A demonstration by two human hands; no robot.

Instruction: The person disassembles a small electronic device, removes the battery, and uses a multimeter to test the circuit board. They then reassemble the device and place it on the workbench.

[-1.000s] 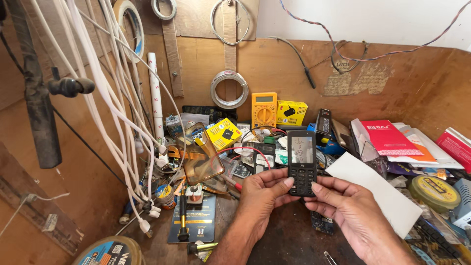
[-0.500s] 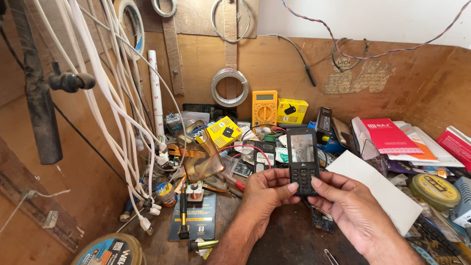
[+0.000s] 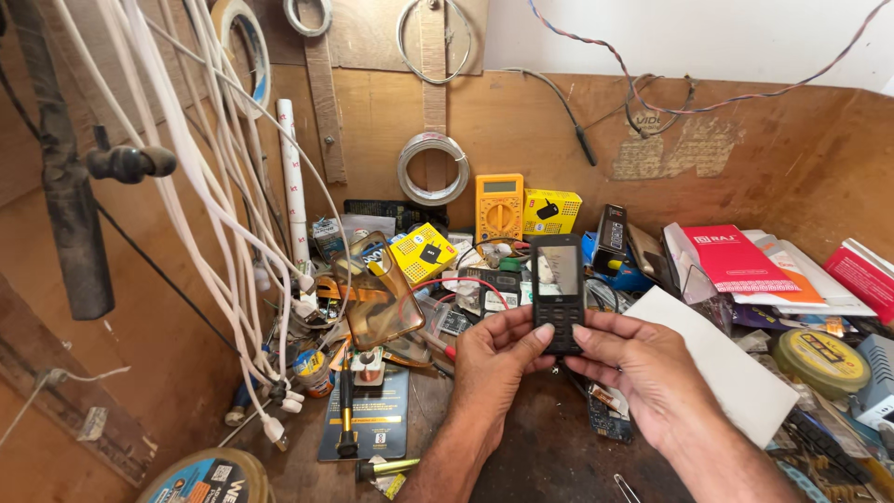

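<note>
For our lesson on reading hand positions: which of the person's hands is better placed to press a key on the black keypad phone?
Probably the left hand: its thumb lies on the keypad of the phone, while the right hand mainly grips the lower edge from the side.

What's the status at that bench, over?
Left hand and right hand both gripping a black keypad phone, upright, screen facing up. Cluttered wooden bench below; yellow multimeter behind. Nothing blocking.

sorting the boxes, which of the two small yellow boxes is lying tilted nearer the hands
The yellow box left of the yellow multimeter, lying tilted. The other box stands upright against the back wall, right of the multimeter.
</note>
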